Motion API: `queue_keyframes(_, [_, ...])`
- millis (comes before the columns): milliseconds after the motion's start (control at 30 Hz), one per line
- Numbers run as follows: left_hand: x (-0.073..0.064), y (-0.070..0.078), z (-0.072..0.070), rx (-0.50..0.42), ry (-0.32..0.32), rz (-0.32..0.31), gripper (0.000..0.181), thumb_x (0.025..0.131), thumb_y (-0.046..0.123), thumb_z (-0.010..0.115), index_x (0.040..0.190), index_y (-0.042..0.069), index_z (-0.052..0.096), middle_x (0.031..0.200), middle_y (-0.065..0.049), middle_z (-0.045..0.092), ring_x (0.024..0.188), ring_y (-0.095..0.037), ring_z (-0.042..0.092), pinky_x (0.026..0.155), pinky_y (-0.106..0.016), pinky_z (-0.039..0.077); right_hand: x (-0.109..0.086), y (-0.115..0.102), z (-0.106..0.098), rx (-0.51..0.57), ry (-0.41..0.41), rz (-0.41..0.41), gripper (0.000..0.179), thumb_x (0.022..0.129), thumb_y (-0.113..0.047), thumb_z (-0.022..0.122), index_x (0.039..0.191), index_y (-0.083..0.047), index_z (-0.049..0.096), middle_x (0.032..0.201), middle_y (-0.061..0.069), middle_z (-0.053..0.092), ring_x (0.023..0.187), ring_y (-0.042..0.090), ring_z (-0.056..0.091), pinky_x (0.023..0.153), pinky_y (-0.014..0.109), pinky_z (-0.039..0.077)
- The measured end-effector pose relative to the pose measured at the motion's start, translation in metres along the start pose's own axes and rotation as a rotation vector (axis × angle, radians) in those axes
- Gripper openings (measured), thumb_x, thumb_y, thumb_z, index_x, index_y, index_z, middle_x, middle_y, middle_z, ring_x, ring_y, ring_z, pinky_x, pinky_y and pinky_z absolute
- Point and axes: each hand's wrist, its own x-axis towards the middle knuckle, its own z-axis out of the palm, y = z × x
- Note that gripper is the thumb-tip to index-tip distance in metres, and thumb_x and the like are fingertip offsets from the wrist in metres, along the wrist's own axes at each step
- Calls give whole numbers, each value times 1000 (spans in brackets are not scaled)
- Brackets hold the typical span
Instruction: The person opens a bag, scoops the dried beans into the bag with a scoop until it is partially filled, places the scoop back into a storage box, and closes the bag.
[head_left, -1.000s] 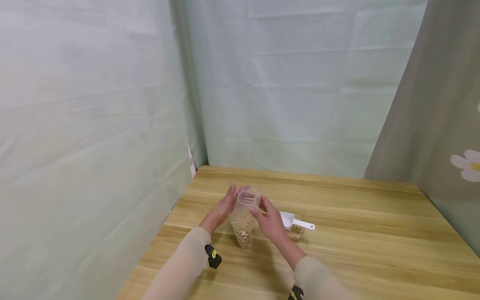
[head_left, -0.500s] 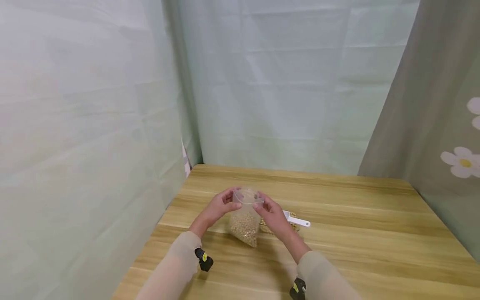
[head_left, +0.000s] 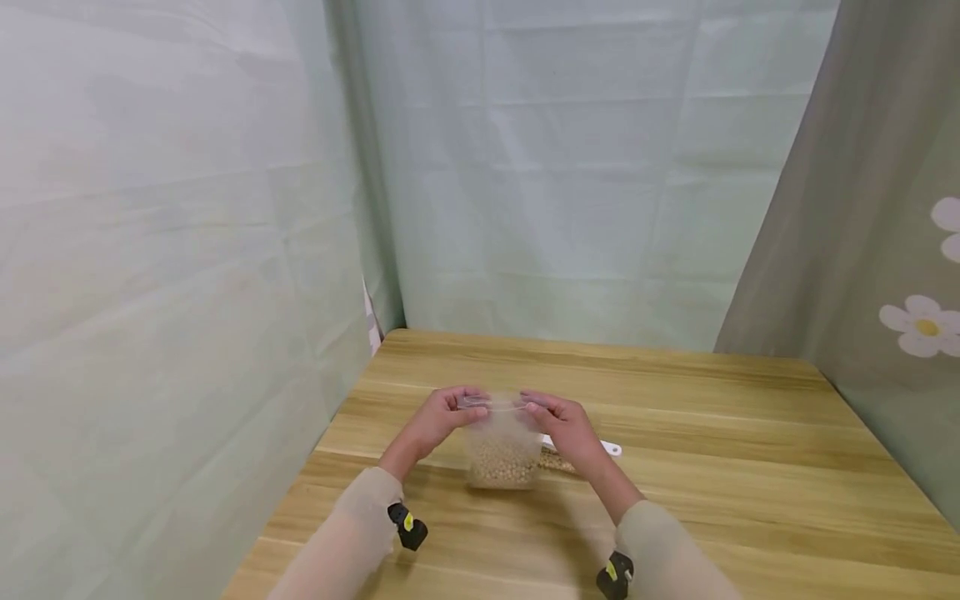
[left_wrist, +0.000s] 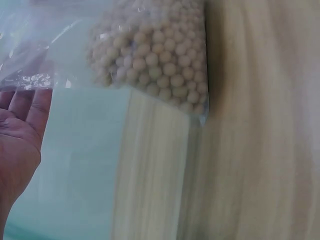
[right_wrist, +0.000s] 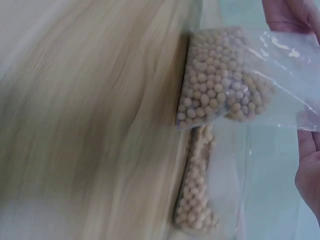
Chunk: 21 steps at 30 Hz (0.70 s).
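A clear plastic zip bag, partly filled with round beige beans, stands upright on the table between my hands. My left hand pinches the left end of its top edge, thumb in front. The right hand pinches the right end in the same way. In the left wrist view, beans bulge in the bag's lower part, and the upper part is bare film. The right wrist view has the left hand and right hand at opposite sides of the bag; the fingertips are partly out of frame.
Behind my right hand is a clear container of beans, partly hidden. A white scoop handle sticks out to its right. The wooden table meets pale cloth walls at the back and left.
The bag has turned from narrow to broadside, and its round mouth is now drawn flat. My left hand has gone from straight fingers to a pinch. The right hand has shifted right.
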Motion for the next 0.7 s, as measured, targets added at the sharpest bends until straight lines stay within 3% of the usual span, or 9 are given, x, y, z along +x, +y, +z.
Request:
queue_keyframes(133, [-2, 0, 4, 1, 24, 10, 34, 93, 24, 71, 118, 0, 69, 102, -4, 73, 90, -16, 66, 81, -30, 53, -2, 2, -8, 30, 26, 38, 32, 99, -16, 63, 124, 3, 67, 127, 17, 64, 108, 22, 66, 90, 36, 53])
queue_keyframes(333, [-5, 1, 8, -19, 69, 8, 25, 94, 17, 70, 108, -3, 72, 94, -1, 72, 83, -13, 64, 77, -29, 55, -12, -1, -16, -45, 88, 48, 25, 96, -18, 68, 112, 0, 74, 109, 12, 72, 98, 16, 67, 84, 32, 55])
queue_keyframes(500, [-3, 4, 12, -89, 47, 33, 23, 93, 12, 70, 104, -8, 71, 88, -3, 71, 80, -14, 67, 78, -34, 57, -24, -1, -30, -45, 168, 72, 23, 95, -17, 68, 108, 1, 74, 102, 13, 74, 88, 16, 70, 77, 34, 57])
queue_keyframes(700, [-3, 9, 17, -36, 14, 52, 22, 95, 11, 68, 106, -8, 70, 93, -7, 72, 83, -16, 69, 81, -35, 57, -33, -5, -43, -129, 181, 87, 23, 92, -23, 72, 104, -3, 76, 95, 8, 74, 87, 19, 68, 83, 47, 55])
